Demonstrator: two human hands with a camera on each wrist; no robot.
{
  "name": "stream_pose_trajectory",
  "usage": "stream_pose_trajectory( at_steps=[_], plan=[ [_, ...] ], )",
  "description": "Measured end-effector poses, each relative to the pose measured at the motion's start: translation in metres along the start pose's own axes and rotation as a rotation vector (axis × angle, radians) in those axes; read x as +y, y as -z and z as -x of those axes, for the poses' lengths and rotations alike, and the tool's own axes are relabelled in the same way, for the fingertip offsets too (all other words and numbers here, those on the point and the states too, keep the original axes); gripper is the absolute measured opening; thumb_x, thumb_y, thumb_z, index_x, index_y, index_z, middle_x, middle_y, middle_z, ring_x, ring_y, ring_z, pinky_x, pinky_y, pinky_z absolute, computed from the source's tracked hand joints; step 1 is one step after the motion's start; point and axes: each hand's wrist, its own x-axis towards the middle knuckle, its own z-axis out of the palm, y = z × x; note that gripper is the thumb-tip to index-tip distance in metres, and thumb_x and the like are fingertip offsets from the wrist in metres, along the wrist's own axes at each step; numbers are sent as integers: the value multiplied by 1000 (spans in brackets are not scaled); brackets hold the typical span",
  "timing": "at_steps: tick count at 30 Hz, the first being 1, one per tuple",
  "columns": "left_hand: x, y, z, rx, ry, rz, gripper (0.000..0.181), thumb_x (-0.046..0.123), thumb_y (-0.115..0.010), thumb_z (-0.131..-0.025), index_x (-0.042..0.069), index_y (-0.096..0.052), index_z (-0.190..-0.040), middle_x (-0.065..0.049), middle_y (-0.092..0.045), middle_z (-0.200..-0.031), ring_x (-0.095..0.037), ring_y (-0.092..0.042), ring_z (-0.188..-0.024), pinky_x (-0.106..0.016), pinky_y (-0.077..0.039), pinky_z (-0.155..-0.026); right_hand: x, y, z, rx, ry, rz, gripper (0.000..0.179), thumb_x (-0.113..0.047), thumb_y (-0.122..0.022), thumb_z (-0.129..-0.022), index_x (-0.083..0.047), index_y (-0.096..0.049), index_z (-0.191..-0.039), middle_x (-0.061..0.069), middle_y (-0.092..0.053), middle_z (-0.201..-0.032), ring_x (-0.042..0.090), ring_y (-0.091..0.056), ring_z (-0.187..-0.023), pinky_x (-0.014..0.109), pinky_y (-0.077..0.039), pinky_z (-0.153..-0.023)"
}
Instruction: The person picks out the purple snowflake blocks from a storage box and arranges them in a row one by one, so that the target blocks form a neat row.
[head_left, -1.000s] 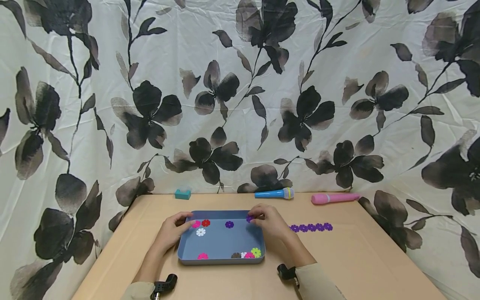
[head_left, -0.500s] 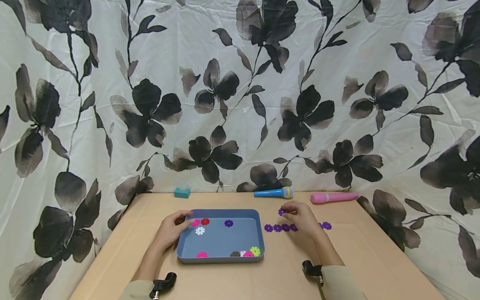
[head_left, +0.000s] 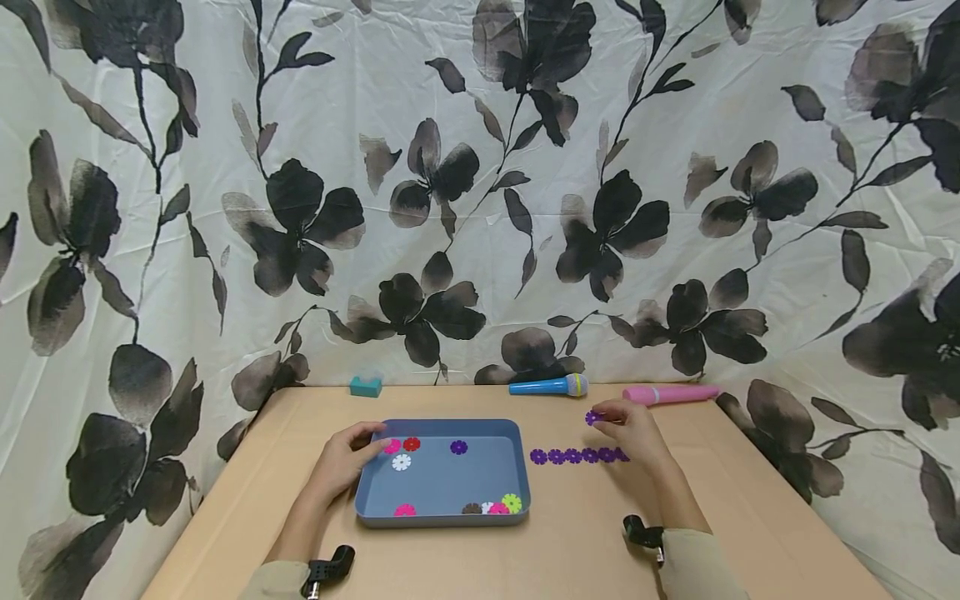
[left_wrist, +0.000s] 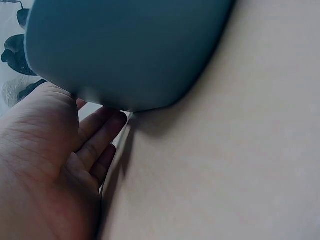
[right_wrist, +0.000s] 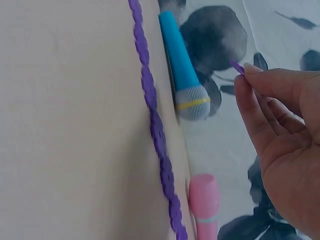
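My left hand (head_left: pixel 343 460) grips the left edge of a blue-grey tray (head_left: pixel 442 522), thumb over the rim; in the left wrist view its fingers (left_wrist: pixel 102 132) reach under the tray's wall (left_wrist: pixel 130 65). Between thumb and fingertip, my right hand (head_left: pixel 636 433) pinches a purple flower-shaped piece (head_left: pixel 592 417), raised above a row of purple flower pieces (head_left: pixel 573 456) on the table. The right wrist view shows the pinched piece edge-on (right_wrist: pixel 237 67). Inside the tray lie a purple flower piece (head_left: pixel 459 447), a red one (head_left: pixel 412 444), a white one (head_left: pixel 401 462), and several others along the near side.
At the table's back edge lie a blue toy microphone (head_left: pixel 543 387), a pink tube-shaped object (head_left: pixel 667 394) behind the right hand, and a small teal block (head_left: pixel 365 387). A floral cloth (head_left: pixel 480 250) hangs behind the table (head_left: pixel 465 567).
My right hand has lifted the purple flower piece out of the tray's far right corner and carried it rightward over the row. The left hand stays on the tray.
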Motion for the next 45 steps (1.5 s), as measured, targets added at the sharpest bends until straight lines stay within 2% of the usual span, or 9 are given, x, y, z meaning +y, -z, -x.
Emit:
stream_pose_trajectory(
  at_steps=[4, 10, 17, 22, 25, 32, 36, 39, 45],
  plan=[
    [0, -1, 0, -5, 6, 11, 38, 33, -76, -96, 19, -71, -132, -8, -68, -136, -29, -62, -127, -49, -50, -110, 8, 10, 3, 12, -57, 44, 24, -4, -75, -94, 0, -75, -117, 16, -77, -110, 27, -72, -99, 21, -57, -79],
    [-2, -1, 0, -7, -1, 18, 40, 35, -76, -96, 19, -70, -132, -8, -67, -138, -30, -61, -129, -51, -49, -111, 21, 23, 9, 13, -141, 117, 28, -7, -71, -98, 0, -72, -125, 19, -73, -121, 34, -69, -110, 22, -55, -81],
    [-2, -1, 0, -8, -5, 25, 39, 35, -76, -96, 20, -71, -132, -7, -68, -138, -28, -62, -128, -50, -49, -110, 37, 39, 21, 47, -197, 92, 29, -4, -71, -97, 4, -71, -124, 23, -74, -117, 25, -69, -101, 19, -55, -73],
    [-2, 0, 0, -13, -10, 24, 39, 36, -75, -97, 19, -70, -132, -7, -67, -139, -29, -62, -128, -50, -49, -110, 47, 50, 30, 67, -291, 76, 28, -6, -71, -98, 2, -71, -125, 21, -74, -117, 18, -67, -97, 17, -54, -74],
    [-2, 0, 0, -14, -8, 23, 39, 35, -75, -97, 19, -70, -133, -8, -67, -139, -29, -62, -128, -51, -49, -111, 49, 57, 36, 64, -355, 74, 28, -6, -66, -99, 3, -70, -126, 21, -73, -116, 22, -67, -99, 21, -55, -75],
    [-1, 0, -1, -9, 0, 15, 39, 31, -75, -98, 17, -69, -133, -10, -67, -139, -31, -60, -130, -53, -47, -112, 56, 62, 47, 92, -376, 74, 30, -3, -64, -100, 6, -68, -128, 26, -70, -121, 30, -66, -106, 19, -55, -75],
    [-1, 0, 0, -6, 0, 14, 38, 30, -74, -98, 17, -69, -133, -10, -67, -139, -31, -60, -130, -53, -47, -113, 64, 62, 48, 98, -408, 78, 30, -3, -64, -100, 6, -67, -129, 27, -68, -125, 35, -64, -111, 35, -58, -89],
    [-1, 0, 0, -7, 3, 13, 38, 30, -74, -98, 17, -69, -134, -10, -66, -140, -31, -60, -131, -53, -47, -113, 68, 64, 50, 111, -432, 104, 30, -4, -65, -100, 4, -68, -129, 26, -69, -125, 37, -63, -113, 49, -53, -97],
    [-1, 0, 0, -8, 5, 14, 38, 30, -74, -99, 17, -69, -134, -10, -66, -141, -32, -60, -132, -53, -46, -114, 70, 67, 54, 132, -448, 117, 29, -2, -65, -99, 8, -67, -127, 29, -69, -122, 39, -62, -111, 54, -52, -97]
  ],
)
